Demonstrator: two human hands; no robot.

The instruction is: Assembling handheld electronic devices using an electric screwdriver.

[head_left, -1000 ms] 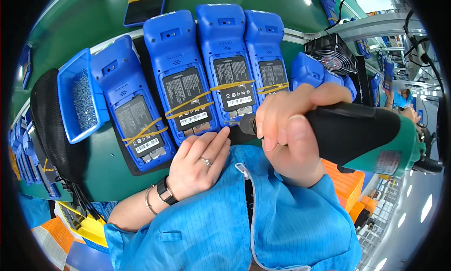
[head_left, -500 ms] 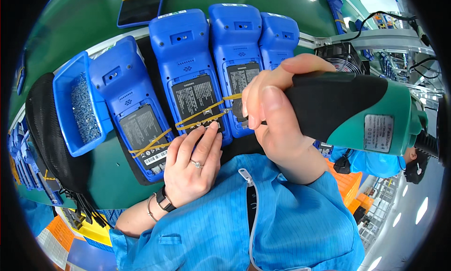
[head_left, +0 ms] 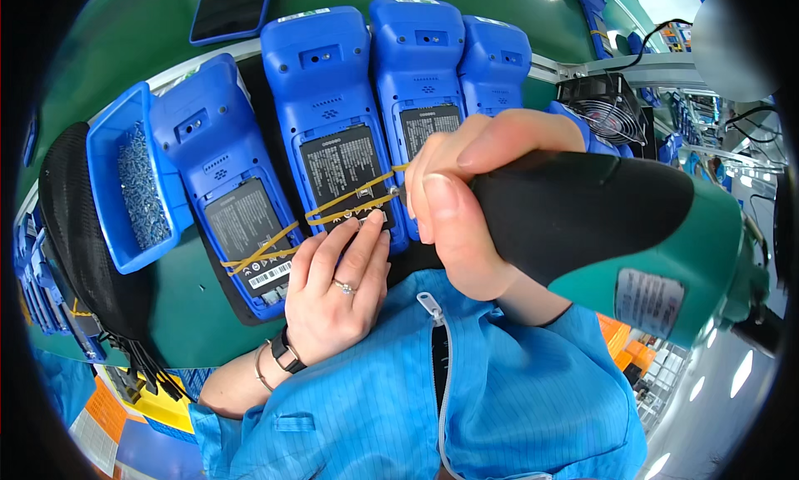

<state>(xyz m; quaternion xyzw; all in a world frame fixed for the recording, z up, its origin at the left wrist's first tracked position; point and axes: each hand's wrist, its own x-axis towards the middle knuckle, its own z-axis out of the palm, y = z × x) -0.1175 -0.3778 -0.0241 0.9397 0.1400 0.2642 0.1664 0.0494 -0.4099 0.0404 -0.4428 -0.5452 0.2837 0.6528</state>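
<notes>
Laying left hand [head_left: 337, 284] at lower centre, fingers close together, pressing fingertips onto the banded blue handheld [head_left: 339, 159] just left of centre, probably steadying it; wrapping right hand [head_left: 466, 205] around a black-and-green power driver [head_left: 599, 213] at right, apparently aiming its tip toward the handheld's right edge, contact impossible to tell.

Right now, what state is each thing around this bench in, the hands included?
Left three handheld terminals in the row: backs up, batteries exposed.
Fourth terminal: back up, lower part hidden.
Rubber bands: stretched across the two leftmost terminals.
Screw bin: open, holding many screws.
Power screwdriver: gripped; running or not, cannot tell.
Right hand: closed around the screwdriver.
Left hand: resting on the second terminal.
Fan: spinning or not, cannot tell.
</notes>
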